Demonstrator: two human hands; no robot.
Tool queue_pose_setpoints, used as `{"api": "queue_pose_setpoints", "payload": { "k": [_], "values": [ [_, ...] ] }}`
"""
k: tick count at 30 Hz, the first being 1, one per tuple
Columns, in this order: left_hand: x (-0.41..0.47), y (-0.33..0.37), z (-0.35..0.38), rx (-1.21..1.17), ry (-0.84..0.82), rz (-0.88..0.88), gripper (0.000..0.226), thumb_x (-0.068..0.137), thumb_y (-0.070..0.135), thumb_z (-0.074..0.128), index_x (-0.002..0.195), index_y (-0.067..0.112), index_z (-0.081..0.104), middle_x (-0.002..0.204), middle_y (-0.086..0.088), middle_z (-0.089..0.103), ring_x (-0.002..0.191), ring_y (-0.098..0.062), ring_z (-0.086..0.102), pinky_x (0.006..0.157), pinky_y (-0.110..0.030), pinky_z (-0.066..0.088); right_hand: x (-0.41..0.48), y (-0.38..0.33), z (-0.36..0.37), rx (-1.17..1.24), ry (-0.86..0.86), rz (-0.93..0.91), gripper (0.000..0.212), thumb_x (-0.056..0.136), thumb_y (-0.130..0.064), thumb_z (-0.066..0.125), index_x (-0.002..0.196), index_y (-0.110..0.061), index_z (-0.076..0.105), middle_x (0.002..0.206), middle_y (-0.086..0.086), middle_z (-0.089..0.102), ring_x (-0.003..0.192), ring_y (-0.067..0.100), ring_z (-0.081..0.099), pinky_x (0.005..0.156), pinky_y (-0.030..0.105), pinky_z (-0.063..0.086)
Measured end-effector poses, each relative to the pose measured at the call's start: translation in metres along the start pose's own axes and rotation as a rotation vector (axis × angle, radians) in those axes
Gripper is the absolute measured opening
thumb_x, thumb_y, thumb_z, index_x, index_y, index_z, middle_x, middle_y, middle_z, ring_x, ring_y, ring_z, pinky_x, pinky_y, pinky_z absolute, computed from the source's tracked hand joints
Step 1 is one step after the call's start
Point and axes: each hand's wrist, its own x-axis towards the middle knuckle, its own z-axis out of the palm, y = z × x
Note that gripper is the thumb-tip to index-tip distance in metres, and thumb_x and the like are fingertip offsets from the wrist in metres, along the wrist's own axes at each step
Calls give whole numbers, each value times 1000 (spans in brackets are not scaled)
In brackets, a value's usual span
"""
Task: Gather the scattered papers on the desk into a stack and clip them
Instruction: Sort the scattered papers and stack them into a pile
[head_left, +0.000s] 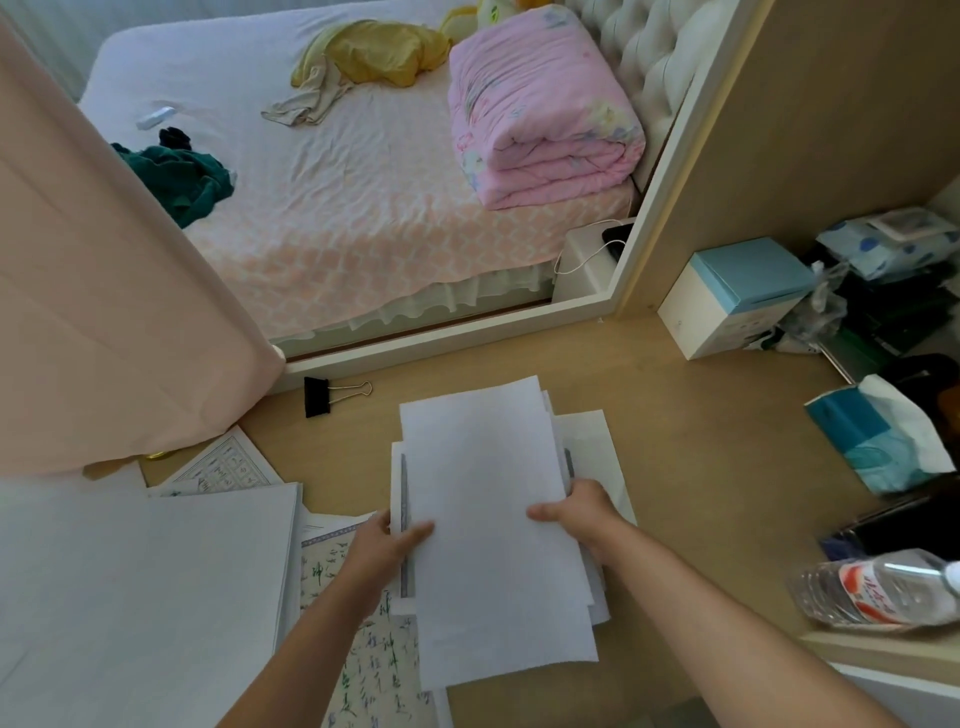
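left hand (387, 545): pinches paper stack (488, 519) at left edge, thumb on top
right hand (576, 512): pinches its right edge
binder clip (317, 396): far left on worktop (701, 441), untouched

Unmade bed (363, 197) beyond wooden desk (701, 441)

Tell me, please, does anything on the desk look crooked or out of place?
Yes. The papers held between the left hand and right hand are not squared: several sheets stick out at angles. A water bottle lies on its side on the right. The clip lies apart, unused.
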Motion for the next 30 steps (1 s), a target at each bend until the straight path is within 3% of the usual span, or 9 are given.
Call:
{"api": "queue_pose_setpoints", "payload": {
  "k": [4,7,14,17,20,23,25,28,30],
  "values": [
    [6,18,14,83,95,26,27,96,23,61,121,13,61,102,-5,71,91,-22,70,75,-38,58,8,-2,-42,-111,61,-14,37,71,-19,88,100,-10,68,100,5,73,90,26,70,85,41,58],
    [11,33,10,295,185,58,26,101,22,51,124,15,59,103,-3,68,94,-25,66,85,-45,56,12,-7,-73,-378,4,-49,37,62,-31,89,90,-13,71,90,0,75,82,21,73,82,39,60],
    [21,83,-12,733,-32,93,28,101,16,45,106,31,68,99,5,71,94,-18,68,78,-41,60,8,-44,-57,-611,-103,-351,12,69,-17,81,69,-16,69,76,-4,69,73,18,66,63,26,48],
    [11,105,-4,859,-152,208,35,101,9,44,89,33,67,90,9,69,83,-6,65,60,-18,53,10,-51,-32,-617,-64,-602,30,76,-14,82,65,-31,60,111,-11,62,103,8,52,84,23,39],
    [11,112,1,856,-203,323,28,101,10,46,98,23,70,95,-2,71,80,-15,66,63,-25,55,13,-56,-21,-610,-126,-566,34,77,-12,80,66,-33,56,111,-13,61,104,10,55,83,23,41],
    [18,96,-7,617,-82,339,26,102,16,44,117,32,60,104,4,70,84,-18,66,71,-34,59,16,-58,-25,-612,-112,-408,26,76,-17,79,88,-30,60,93,-9,63,90,18,62,74,31,52],
    [19,78,-19,601,78,330,32,103,14,42,128,30,54,121,2,65,96,-17,63,77,-36,57,17,-60,-30,-690,-56,-379,57,76,-19,77,124,-32,49,109,-9,58,102,22,61,80,32,51],
    [15,43,-47,1155,160,250,58,91,25,64,144,25,39,148,-5,42,130,-23,43,100,-38,45,30,-61,-32,-882,28,-324,87,80,-23,74,150,-27,23,127,4,57,115,31,57,89,34,48],
    [7,23,-60,1410,76,143,100,74,45,79,152,23,20,160,-6,13,146,-28,17,113,-43,31,39,-61,-25,-1009,80,-290,64,84,-29,69,140,-22,40,135,8,52,125,32,47,97,38,45]
  ]
}}
